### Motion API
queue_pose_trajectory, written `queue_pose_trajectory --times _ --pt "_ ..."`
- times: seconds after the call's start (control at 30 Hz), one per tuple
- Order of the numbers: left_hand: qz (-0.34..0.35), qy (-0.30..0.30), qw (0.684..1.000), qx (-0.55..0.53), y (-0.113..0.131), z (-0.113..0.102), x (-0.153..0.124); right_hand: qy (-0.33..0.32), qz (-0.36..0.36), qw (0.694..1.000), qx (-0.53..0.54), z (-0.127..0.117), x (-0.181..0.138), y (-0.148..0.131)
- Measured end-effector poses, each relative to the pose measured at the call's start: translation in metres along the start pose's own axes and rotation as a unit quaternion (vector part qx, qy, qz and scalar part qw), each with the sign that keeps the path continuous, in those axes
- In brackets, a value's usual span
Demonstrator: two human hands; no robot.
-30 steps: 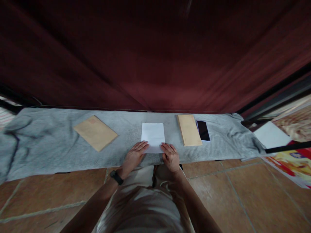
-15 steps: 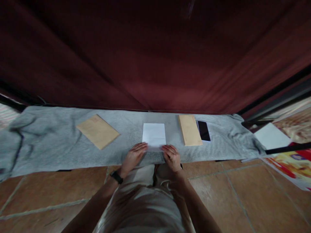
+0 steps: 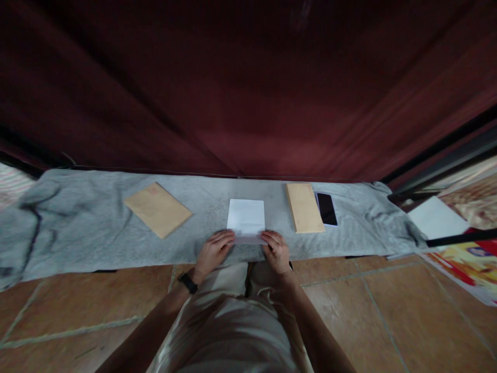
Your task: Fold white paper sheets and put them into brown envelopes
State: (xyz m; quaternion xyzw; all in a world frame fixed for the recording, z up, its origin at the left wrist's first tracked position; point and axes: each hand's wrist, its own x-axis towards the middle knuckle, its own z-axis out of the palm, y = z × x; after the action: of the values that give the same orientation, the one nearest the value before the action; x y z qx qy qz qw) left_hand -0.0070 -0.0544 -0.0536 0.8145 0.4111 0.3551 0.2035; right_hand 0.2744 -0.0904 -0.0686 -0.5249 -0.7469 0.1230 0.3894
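At grey cloth point(image 3: 209, 207), your left hand point(image 3: 214, 252) and right hand point(image 3: 276, 252) are pinching near corners of white paper point(image 3: 246, 215); it's lying straight ahead, neither hand nearer, long axis unclear.

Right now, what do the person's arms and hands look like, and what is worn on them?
The left hand and right hand wear no gloves. No sleeve shows on the left forearm or the right forearm. A black band, perhaps of a watch, is worn near the left hand. A small dark edge by the right hand is unclear.
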Motion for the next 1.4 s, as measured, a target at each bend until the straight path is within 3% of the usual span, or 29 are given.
queue_pose_trajectory --times 0.4,0.8,1.4 --pt "0.003 -0.02 0.999 -0.043 -0.033 0.0 -0.006 -0.013 0.025 1.0 0.009 -0.002 0.004 0.0" --pt "-0.074 0.032 0.995 -0.057 -0.019 0.0 0.012 -0.004 0.094 0.995 -0.019 -0.002 0.014 -0.007" --pt "-0.133 0.077 0.987 0.05 -0.012 0.009 0.026 0.029 0.141 0.984 -0.102 0.011 0.031 -0.01"
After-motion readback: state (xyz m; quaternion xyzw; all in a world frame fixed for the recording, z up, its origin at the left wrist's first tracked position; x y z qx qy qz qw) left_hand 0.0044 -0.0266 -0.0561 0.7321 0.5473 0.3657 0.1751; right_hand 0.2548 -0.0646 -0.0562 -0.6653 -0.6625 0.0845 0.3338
